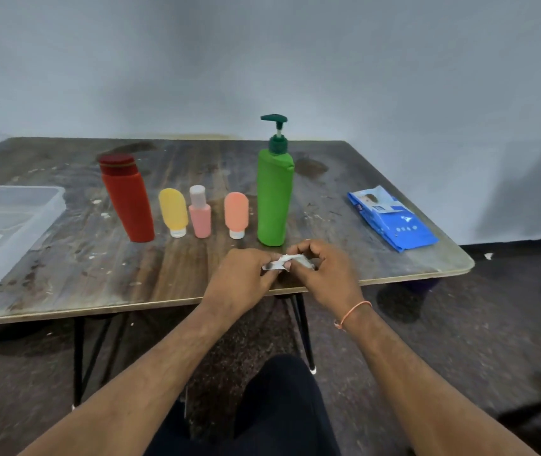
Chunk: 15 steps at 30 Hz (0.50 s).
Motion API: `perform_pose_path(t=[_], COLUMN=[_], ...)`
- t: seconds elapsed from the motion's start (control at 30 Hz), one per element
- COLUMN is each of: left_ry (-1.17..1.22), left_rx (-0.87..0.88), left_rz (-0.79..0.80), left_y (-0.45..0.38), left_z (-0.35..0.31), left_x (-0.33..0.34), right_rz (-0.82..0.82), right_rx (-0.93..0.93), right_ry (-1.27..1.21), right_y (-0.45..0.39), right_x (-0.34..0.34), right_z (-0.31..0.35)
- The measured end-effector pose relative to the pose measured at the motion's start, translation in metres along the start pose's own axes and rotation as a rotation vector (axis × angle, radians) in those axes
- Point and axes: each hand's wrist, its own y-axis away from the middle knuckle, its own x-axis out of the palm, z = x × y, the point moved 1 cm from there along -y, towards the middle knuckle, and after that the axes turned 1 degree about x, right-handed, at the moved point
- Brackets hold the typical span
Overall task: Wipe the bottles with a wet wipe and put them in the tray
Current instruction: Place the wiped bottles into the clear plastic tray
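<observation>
My left hand (241,278) and right hand (323,271) meet over the near edge of the table (65,284), and together they pinch a small crumpled white wet wipe (287,261) that is stretched between the fingertips of both; the left fingers curl onto its left end, the right fingers and thumb onto its right end. I see a thin orange thread bracelet (353,312) on my right wrist. Just beyond the hands the bottles stand in a row, all upright and apart from each other: a tall red bottle (127,199) with a dark red cap on the left, then a small yellow tube (173,212) standing on its clear cap, a small pink bottle (200,213) with a pale cap on top, a small orange tube (236,213) also cap-down, and a tall green pump bottle (274,192) nearest my hands. The clear plastic tray (48,205) sits at the far left of the table, well apart from the bottles, and I see none of them in it. A blue pack of wipes (394,222) lies flat toward the right end of the table.
</observation>
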Motion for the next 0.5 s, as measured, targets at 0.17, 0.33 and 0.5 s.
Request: perform_pose_path(t=[0.17, 0.33, 0.5], left_ry=[-0.054, -0.09, -0.046], left_rx=[-0.014, 0.026, 0.014], left_rz=[0.074, 0.141, 0.154], left_y=[-0.033, -0.073, -0.099], left_z=[-0.037, -0.059, -0.063], left_x=[0.035, 0.07, 0.094], right_rz=[-0.084, -0.159, -0.2], right_rx=[-0.013, 0.047, 0.102], right_ry=[0.2, 0.363, 0.441], right_y=[-0.004, -0.017, -0.027], right_x=[-0.046, -0.083, -0.098], right_z=[-0.022, -0.047, -0.069])
